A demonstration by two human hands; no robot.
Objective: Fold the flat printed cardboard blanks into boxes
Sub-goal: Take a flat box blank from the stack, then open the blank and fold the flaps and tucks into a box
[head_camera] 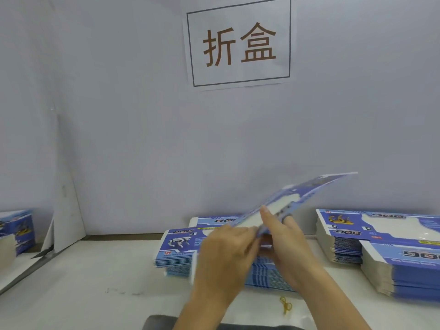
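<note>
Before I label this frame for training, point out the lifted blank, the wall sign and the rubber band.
lifted blank [307,194]: head view, printed face, middle.
wall sign [239,42]: head view, between the two characters.
rubber band [285,304]: head view, its loop.

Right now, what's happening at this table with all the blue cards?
A person is holding one flat printed box blank in both hands, left hand and right hand gripping its near end, tilted up above the middle stack of blanks. It isn't folded yet. Another stack sits to the right on the white table.
</note>
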